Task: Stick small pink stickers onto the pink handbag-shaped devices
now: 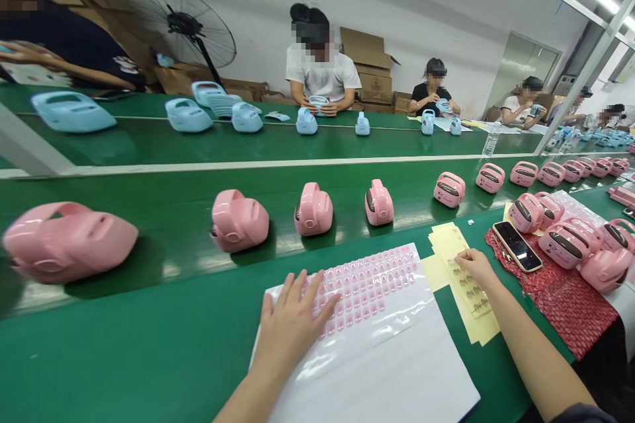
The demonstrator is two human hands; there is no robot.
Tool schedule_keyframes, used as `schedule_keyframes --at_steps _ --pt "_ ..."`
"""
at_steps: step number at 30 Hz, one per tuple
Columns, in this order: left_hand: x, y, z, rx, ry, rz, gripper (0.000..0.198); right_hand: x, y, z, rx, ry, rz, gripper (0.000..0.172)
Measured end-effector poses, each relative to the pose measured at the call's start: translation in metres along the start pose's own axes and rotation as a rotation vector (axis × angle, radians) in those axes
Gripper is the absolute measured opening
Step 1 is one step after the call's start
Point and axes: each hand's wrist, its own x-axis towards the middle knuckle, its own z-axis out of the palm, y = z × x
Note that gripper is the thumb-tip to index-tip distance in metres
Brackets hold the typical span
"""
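1. The left hand (294, 314), at the lower centre of the frame, lies palm down with its fingers spread wide over the left end of the rows of small pink pieces (364, 284); it appears to press rather than grip.
2. The right hand (480, 269), right of centre, has its thumb and fingertips drawn close together at the upper part of a printed yellow sheet (470, 289). Whether anything is pinched between them I cannot tell.
3. The pink pieces sit on a white sheet (391, 370) with glossy clear film, filling the lower centre of the frame; their lower rows stop short of its right edge. The yellow sheet, bearing small dark prints, lies just to the right, with more yellow paper beneath it.
4. The step in hand looks like working at one of the dark prints, perhaps lifting its edge, with the left hand steadying the white sheet.
5. From here, the next move seems to call for a fine fingertip pinch and a slow, low pull, keeping the yellow sheet flat.
6. Pink toy-like shells (380, 203) stand in a line across the middle of the frame; others cluster at the right, beside a phone (517, 246) on red wrapping (575, 317).
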Motion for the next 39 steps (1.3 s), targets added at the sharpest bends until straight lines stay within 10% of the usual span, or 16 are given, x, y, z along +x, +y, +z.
schedule_keyframes --at_steps 22,39 --pt "-0.002 -0.008 0.006 -0.039 -0.018 0.011 0.050 -0.012 -0.029 0.009 0.545 -0.042 -0.026 0.034" --pt "-0.006 -0.016 0.010 -0.083 -0.013 0.026 0.053 0.013 -0.011 0.008 0.084 -0.094 0.118 0.011"
